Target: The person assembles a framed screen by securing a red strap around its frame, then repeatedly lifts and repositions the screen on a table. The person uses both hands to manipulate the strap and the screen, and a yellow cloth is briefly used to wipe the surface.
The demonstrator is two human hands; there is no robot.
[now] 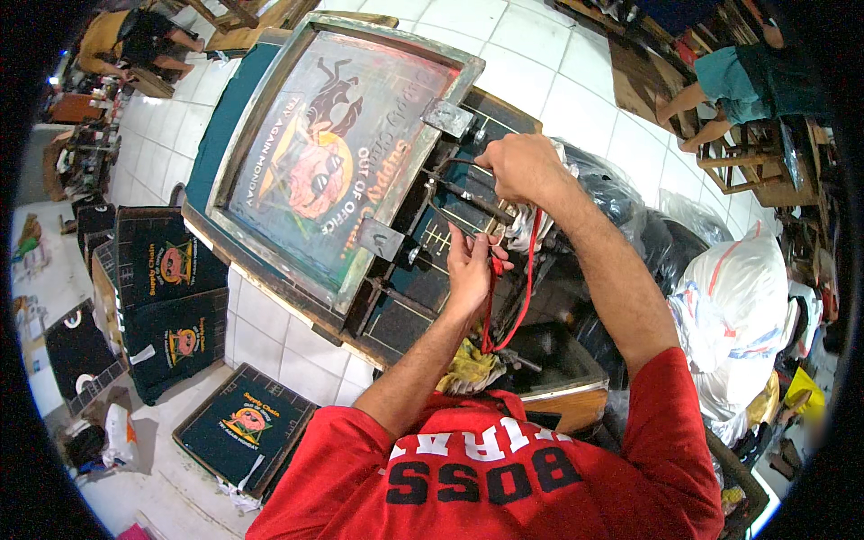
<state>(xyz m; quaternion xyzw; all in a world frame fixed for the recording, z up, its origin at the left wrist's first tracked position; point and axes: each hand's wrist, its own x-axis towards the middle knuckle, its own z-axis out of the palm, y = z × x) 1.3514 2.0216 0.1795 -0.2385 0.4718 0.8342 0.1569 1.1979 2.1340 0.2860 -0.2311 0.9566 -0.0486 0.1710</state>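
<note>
A wooden screen-printing frame [454, 56] with a coloured cartoon design lies over a dark printing board, held along its right edge by metal clamps [382, 239]. Beside the clamps, my right hand [526, 171] is closed round the end of a thin, dark, curved metal piece [454, 163]. My left hand [470, 270] pinches a similar thin metal end nearer me; whether both belong to one tool I cannot tell. A red cord [531, 288] hangs in a loop by my left hand and under my right wrist. My fingertips are partly hidden.
Printed dark panels [243, 427] lie and lean at the left. Stuffed plastic bags [733, 297] stand at the right, close to my right arm. A dark tray [558, 360] and a yellow cloth [472, 367] lie before me. Two people sit farther off, including one in teal shorts [727, 83].
</note>
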